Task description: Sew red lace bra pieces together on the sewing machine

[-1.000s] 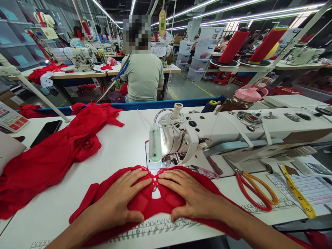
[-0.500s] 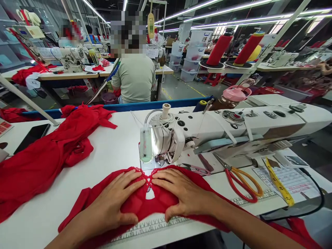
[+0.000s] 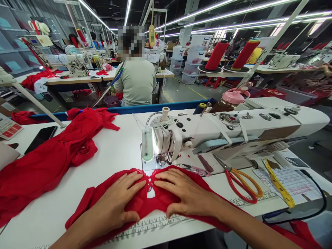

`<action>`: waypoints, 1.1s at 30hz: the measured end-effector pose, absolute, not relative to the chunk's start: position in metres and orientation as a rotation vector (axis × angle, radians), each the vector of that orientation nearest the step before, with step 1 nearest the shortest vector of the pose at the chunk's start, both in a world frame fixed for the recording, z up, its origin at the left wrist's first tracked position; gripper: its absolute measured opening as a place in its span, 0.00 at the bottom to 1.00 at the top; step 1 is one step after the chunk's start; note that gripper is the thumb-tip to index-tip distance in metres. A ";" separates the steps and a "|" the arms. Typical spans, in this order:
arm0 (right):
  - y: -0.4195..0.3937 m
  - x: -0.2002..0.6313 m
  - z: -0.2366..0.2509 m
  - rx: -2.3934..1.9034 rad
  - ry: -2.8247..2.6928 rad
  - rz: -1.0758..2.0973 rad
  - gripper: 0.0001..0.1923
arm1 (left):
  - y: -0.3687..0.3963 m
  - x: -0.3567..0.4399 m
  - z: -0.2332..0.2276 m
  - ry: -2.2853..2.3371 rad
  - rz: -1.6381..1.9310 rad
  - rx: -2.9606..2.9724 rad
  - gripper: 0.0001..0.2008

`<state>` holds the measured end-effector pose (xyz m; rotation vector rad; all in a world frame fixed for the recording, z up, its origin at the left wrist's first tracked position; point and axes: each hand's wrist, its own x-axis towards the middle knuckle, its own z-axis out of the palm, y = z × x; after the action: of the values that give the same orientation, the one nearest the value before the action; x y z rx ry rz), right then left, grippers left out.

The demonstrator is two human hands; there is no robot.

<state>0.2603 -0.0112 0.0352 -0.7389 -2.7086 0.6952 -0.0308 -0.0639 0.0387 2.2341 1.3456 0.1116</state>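
Red lace-edged fabric piece (image 3: 145,202) lies flat on white table (image 3: 119,152), lower centre of frame, just before white sewing machine (image 3: 207,133). Left hand (image 3: 114,204) and right hand (image 3: 185,197), fingers spread, palms pressing fabric flat, fingertips nearly meeting at centre cutout.

I am seeing a red lace garment (image 3: 145,202) lying flat on the white table, just in front of the sewing machine's needle. It is spreading wide to both sides, its right end trailing off the table's near edge. Its scalloped lace edges are meeting at the middle in a small crossing, with a small opening just below showing the table. The near edge is lying over a printed ruler strip. Both of my hands are pressing it flat, palms down.
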 end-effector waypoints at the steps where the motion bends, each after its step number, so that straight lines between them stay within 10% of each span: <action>1: -0.013 0.261 0.037 -0.791 -2.676 0.603 0.27 | -0.064 -0.030 0.040 1.365 0.170 2.262 0.38; 12: -0.013 0.271 0.008 -1.223 -2.450 -0.108 0.17 | -0.057 -0.049 0.000 1.806 0.449 2.265 0.43; 19: -0.038 0.248 0.024 -0.675 -2.410 0.508 0.17 | -0.085 -0.014 0.013 1.524 0.941 2.237 0.13; 22: -0.035 0.241 0.019 -0.588 -2.478 0.646 0.11 | -0.090 -0.010 -0.002 1.372 0.768 2.297 0.16; 33: -0.020 0.258 0.018 -0.678 -2.621 0.804 0.34 | -0.089 -0.035 -0.017 1.396 0.318 2.544 0.35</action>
<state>0.2578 -0.0201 0.0180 -0.6777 -2.6208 0.8043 -0.0348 -0.0888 -0.0172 2.5438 1.3956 0.3183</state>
